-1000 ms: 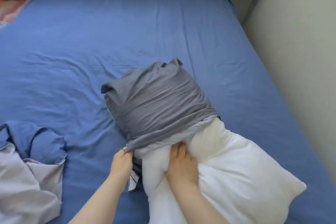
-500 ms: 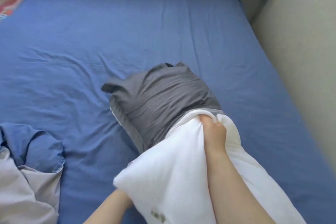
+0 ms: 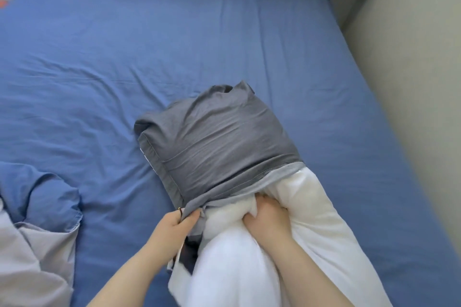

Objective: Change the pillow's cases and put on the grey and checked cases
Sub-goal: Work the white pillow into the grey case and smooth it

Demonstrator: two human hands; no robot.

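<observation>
Head view: on the blue bed sheet (image 3: 174,40) the white pillow (image 3: 311,219) is half covered by the grey case (image 3: 219,147). The case's open edge is pinched by the left hand (image 3: 174,229); pillow filling is clenched in the right hand (image 3: 269,217).

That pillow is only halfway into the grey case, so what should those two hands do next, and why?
Probably pull the open edge of the grey case nearer with the left hand while the right hand pushes the white pillow deeper in. The case covers only the pillow's far part, its near part lies bare, and the left hand grips the hem.
</observation>
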